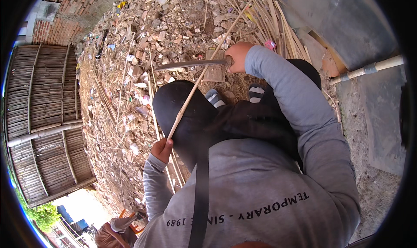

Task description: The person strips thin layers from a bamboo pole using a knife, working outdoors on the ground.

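My left hand (162,150) is closed around the near end of a long, thin bamboo strip (187,101), beside my left knee. The strip slants away to the far right over the ground. My right hand (239,56) grips the handle of a machete (184,65), fingers wrapped round it. Its long dark blade points left and crosses the strip in front of my knees; whether the two touch I cannot tell. Beneath the crossing lies a flat brownish block (214,73). My feet in striped footwear (214,98) rest just behind it.
Rubble and litter (150,26) cover the ground ahead. More bamboo strips (278,26) lie in a heap at the far right, near grey sheets (343,18) and a bamboo pole (369,69). A woven bamboo panel (43,87) stands at left. Another person (115,235) sits at lower left.
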The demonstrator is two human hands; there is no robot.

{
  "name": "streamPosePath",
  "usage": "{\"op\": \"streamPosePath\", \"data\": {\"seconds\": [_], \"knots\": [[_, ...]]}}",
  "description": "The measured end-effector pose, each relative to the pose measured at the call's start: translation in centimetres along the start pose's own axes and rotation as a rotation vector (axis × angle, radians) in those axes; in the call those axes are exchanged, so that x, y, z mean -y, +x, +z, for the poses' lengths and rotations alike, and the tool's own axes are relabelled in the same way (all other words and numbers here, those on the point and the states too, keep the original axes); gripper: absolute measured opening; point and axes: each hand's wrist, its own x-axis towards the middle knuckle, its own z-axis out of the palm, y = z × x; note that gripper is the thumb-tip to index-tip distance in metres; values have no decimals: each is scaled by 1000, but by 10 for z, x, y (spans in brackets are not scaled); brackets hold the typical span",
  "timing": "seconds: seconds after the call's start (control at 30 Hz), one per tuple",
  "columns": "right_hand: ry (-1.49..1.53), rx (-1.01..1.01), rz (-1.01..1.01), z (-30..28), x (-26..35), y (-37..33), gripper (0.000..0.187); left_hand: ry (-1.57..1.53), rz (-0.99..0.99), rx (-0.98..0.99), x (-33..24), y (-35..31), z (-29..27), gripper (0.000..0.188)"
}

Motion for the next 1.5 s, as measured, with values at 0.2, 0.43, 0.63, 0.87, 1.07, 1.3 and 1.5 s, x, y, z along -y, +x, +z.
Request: {"op": "streamPosePath", "data": {"seconds": [0.2,0.43,0.63,0.87,1.07,1.3,1.5], "knots": [[126,-67,151,-12,-37,14,55,-54,38,-3,-8,3,-2,42],[3,30,-32,-7,6,-10,57,-82,8,10,7,2,0,42],[105,-114,178,-14,-44,13,67,-61,16,-2,-9,2,0,47],[116,-233,148,-32,-25,-15,61,299,162,-206,-6,-4,5,38],[129,-354,264,-34,-46,-10,57,373,119,-638,49,-17,-5,40],[98,-341,304,-37,-44,-8,72,534,-187,-893,169,-55,-4,45],[118,-344,283,-29,-52,-3,71,709,-345,-987,219,-79,2,39]]}}
